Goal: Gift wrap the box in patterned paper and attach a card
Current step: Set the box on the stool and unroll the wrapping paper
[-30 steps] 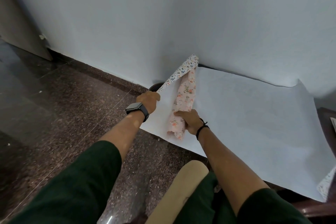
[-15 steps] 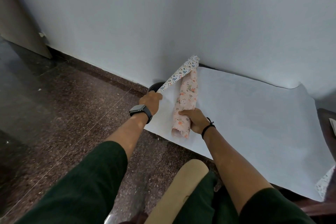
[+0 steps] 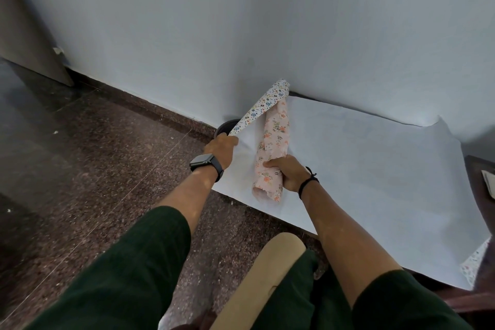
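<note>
Left hand (image 3: pixel 221 148) pinching one white sheet's (image 3: pixel 375 169) patterned corner, right hand (image 3: pixel 288 172) gripping one pink floral roll (image 3: pixel 273 150)

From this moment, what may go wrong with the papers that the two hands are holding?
1. The left hand pinches only the corner of the large sheet, lifted so its patterned side shows. A hard pull may tear or crease that corner.
2. The right hand grips the pink floral roll around its middle. The squeeze may crush it.
3. The sheet overhangs the table edge near the floor, so it may slide off.
</note>
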